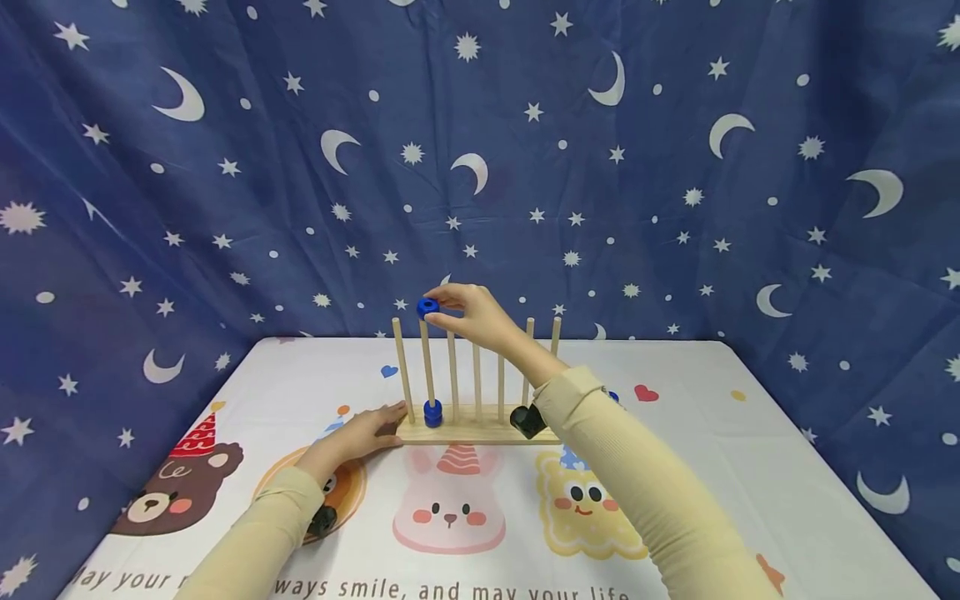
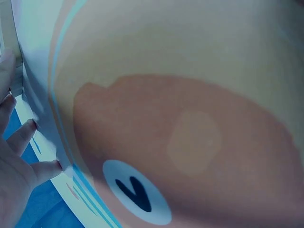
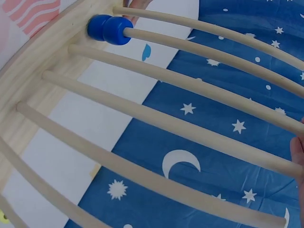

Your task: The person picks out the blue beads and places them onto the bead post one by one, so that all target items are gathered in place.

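Note:
A wooden base (image 1: 480, 435) carries a row of upright wooden rods. My right hand (image 1: 476, 317) pinches a blue bead (image 1: 427, 307) at the top of the second rod from the left. Two blue beads (image 1: 432, 414) sit stacked at the foot of that same rod; the right wrist view shows this pair of beads (image 3: 109, 29) against the base (image 3: 28, 52). My left hand (image 1: 371, 429) rests at the left end of the base, fingers spread in the left wrist view (image 2: 16, 166). Only a sliver of my right hand (image 3: 298, 154) shows in its wrist view.
Behind my right sleeve, part of a blue object (image 1: 613, 396) shows on the table. The white tablecloth (image 1: 450, 571) has printed cartoon figures and lettering. A dark blue curtain (image 1: 525, 167) with stars and moons hangs behind the table.

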`<state>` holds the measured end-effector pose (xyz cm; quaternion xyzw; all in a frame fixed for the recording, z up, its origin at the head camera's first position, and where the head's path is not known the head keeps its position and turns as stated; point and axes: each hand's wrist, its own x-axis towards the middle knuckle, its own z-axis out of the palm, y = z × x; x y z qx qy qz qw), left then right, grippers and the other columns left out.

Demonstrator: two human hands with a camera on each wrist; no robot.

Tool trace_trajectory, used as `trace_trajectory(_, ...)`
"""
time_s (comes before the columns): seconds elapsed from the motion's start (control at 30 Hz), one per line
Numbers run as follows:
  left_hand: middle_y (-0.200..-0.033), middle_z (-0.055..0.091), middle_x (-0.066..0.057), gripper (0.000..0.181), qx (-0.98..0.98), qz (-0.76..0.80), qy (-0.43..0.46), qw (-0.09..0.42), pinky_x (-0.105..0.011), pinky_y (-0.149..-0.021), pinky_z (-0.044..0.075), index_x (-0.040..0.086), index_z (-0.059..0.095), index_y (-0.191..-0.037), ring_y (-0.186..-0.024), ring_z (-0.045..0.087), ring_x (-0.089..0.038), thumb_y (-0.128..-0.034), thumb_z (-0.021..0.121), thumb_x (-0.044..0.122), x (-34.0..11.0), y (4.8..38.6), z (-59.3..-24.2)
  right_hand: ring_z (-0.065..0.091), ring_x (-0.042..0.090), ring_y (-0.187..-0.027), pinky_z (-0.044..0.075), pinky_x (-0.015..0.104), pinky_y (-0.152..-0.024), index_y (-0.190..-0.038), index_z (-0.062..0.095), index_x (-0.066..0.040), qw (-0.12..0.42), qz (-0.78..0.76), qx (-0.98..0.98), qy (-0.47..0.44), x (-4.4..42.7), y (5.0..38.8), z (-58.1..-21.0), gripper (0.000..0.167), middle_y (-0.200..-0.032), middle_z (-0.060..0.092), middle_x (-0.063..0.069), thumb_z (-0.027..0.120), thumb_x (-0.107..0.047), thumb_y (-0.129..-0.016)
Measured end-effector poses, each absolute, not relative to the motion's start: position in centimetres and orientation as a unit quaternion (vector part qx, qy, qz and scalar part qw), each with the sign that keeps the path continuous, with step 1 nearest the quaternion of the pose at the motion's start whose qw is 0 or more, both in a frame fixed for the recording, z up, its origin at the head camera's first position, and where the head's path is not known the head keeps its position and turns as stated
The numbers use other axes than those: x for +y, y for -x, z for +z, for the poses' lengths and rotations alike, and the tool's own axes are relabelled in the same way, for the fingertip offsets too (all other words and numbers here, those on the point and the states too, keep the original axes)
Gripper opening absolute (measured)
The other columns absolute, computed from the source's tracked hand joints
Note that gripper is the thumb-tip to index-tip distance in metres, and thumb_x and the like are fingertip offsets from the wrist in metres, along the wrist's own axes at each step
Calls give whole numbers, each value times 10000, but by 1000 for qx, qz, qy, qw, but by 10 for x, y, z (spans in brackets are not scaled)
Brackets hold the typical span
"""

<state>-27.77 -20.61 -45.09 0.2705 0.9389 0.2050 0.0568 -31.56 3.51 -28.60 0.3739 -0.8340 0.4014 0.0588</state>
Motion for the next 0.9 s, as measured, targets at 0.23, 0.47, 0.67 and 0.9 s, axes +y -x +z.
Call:
trace_trajectory(0.23,-1419,409,-273,591,937,218,-267,62,-591,-1056,315,-65,435,-1364,-1288,378,-504,-886,641,214,-207,277,-452,621,234,-1111,473,302,-997,-1228,597,-7,49,399,-841,-363,28,317,-290,351,-1177,655,137,619,-166,-915)
trace_trajectory(0.47,-1422,409,-267,603,939,214,-261,64,-600,-1054,311,-58,425,-1374,-1294,374,-501,-886,641,223,-207,280,-451,609,245,-1136,467,336,-1007,-1236,590,-10,57,388,-846,-362,26,318,-292,363,-1196,647,139,621,-175,-915)
trace_trajectory(0.67,-1430,395,-268,599,938,220,-259,70,-598,-1065,298,-60,422,-1375,-1304,361,-499,-890,637,219,-207,281,-449,608,243,-1141,470,328,-1003,-1250,581,-14,57,380,-853,-353,25,317,-290,375,-1207,644,137,619,-178,-916)
trace_trajectory(0.9,-1424,406,-266,609,939,218,-258,71,-594,-1061,307,-57,425,-1375,-1296,368,-505,-886,642,234,-206,281,-452,618,246,-1130,485,327,-983,-1238,593,-24,60,356,-869,-339,20,317,-292,373,-1182,660,131,627,-198,-910)
